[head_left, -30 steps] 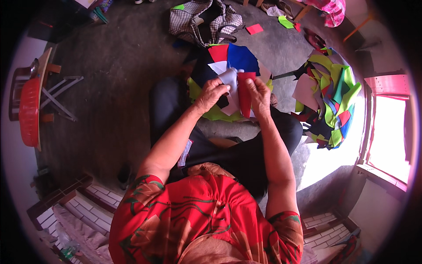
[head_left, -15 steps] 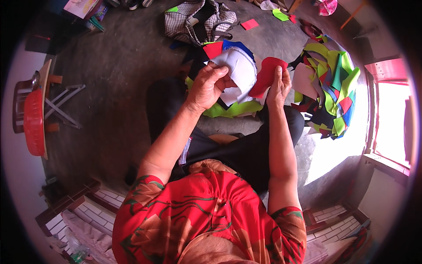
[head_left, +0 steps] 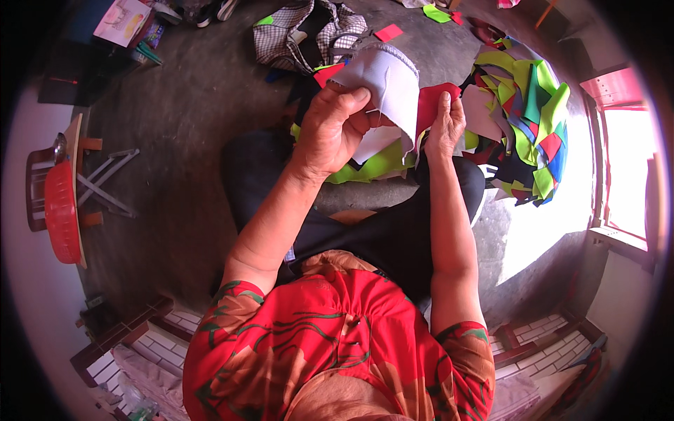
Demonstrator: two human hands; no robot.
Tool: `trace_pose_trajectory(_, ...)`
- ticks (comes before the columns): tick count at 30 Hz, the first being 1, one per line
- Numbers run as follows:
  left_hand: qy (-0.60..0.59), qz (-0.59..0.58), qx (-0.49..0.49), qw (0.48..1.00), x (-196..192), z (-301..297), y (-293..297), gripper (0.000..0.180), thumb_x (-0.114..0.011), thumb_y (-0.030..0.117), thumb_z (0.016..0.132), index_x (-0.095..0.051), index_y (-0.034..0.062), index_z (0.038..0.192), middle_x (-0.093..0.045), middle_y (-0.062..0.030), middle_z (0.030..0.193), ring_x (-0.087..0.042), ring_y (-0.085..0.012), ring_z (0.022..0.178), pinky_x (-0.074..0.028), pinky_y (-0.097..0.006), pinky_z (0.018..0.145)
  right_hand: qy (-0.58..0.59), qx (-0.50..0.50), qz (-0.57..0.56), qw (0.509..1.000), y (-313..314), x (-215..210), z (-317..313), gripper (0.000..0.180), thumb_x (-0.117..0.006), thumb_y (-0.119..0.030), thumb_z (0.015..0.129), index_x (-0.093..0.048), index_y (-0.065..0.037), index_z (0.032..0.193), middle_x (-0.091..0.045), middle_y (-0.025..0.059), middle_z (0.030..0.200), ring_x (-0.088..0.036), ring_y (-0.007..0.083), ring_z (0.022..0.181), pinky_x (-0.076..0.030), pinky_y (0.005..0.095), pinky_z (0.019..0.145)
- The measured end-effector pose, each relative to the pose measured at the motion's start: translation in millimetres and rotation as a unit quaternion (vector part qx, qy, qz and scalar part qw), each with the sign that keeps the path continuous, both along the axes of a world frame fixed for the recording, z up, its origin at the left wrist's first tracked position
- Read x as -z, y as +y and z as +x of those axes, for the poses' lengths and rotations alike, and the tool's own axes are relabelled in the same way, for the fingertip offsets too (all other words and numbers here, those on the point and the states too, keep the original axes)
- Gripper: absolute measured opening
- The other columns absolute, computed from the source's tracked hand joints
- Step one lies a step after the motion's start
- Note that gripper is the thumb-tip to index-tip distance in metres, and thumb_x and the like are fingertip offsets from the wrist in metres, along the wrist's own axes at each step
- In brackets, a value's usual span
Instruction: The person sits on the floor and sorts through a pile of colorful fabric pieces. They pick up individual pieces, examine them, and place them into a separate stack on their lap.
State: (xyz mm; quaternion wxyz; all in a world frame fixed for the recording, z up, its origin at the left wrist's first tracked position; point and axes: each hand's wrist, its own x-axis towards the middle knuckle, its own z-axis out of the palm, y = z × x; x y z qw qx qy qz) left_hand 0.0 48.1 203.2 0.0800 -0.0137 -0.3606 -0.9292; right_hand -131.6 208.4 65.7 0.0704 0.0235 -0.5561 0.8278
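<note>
My left hand (head_left: 331, 132) pinches a pale lavender-white cloth piece (head_left: 385, 81) between thumb and fingers. A stitched, slightly frayed edge curves along the cloth's far and right side, and loose threads hang from it. To its right, my right hand (head_left: 444, 128) grips a red cloth piece (head_left: 429, 102), with the thumb lying on top. The pale cloth covers part of the red one's left side. Below both hands, lime-green cloth (head_left: 375, 167) and other scraps lie on the floor between my legs.
A large heap of coloured cloth scraps (head_left: 525, 119) lies at the right. Ahead is a checked cloth bag (head_left: 291, 38), with a red scrap (head_left: 388, 32) beside it. A red plastic basin (head_left: 62, 210) and a folding stand (head_left: 105, 179) are at the left. Sunlight from a window (head_left: 625, 179) falls at the right.
The pale cloth has been raised and turned, so its stitched edge now points farther away. The red cloth sits slightly higher and more behind it. Both hands still hold their pieces.
</note>
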Motion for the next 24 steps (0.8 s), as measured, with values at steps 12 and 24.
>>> trace_pose_trajectory(12,-0.087,-0.039,-0.142,0.985,42.2,44.6,-32.3,0.049,-0.055,0.018,0.083,-0.046,0.0014,0.128,-0.055,-0.0100,0.123,-0.052,-0.0244,0.116,-0.041,-0.042,0.099,0.002,0.011,-0.008,1.000,-0.4,-14.8,2.8,0.018,-0.055,-0.020,0.095,-0.059,-0.005,0.086,-0.052,-0.0065,0.075,-0.043,0.0012,0.067,-0.038,0.0183,0.060)
trace_pose_trajectory(24,-0.112,-0.112,-0.242,0.957,71.6,96.2,-87.5,0.045,-0.045,0.022,0.087,-0.047,-0.0014,0.125,-0.056,-0.0153,0.120,-0.057,-0.0277,0.109,-0.054,-0.041,0.081,-0.006,0.011,-0.016,1.000,-0.6,-13.9,4.4,0.016,-0.057,-0.018,0.094,-0.059,-0.007,0.084,-0.051,-0.0081,0.074,-0.042,0.0006,0.067,-0.036,0.0170,0.060)
